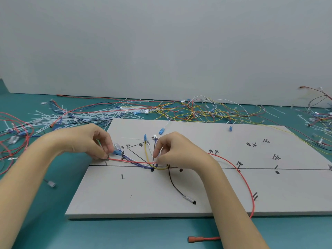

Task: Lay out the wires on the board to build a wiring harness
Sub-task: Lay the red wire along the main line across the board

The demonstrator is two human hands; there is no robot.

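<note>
A grey layout board (pixel 179 194) lies on the teal table, marked with black lines, labels and pegs. My left hand (pixel 89 141) pinches the end of a red wire (pixel 133 161) beside blue connectors (pixel 117 150) at the board's left edge. My right hand (pixel 177 151) pinches the wires where the red, yellow (pixel 147 155) and purple (pixel 136 162) ones meet near the centre line. The red wire runs on past my right wrist, loops down the board (pixel 248 184) and off its front edge. A black wire (pixel 175 186) trails toward the front.
Behind the board lies a tangle of loose wires (pixel 197 110) and white cable ties (pixel 59 117). More red wires (pixel 16 133) are piled at left, others at far right (pixel 319 121). A red terminal (pixel 195 239) and a small clear connector (pixel 51 184) lie near the front.
</note>
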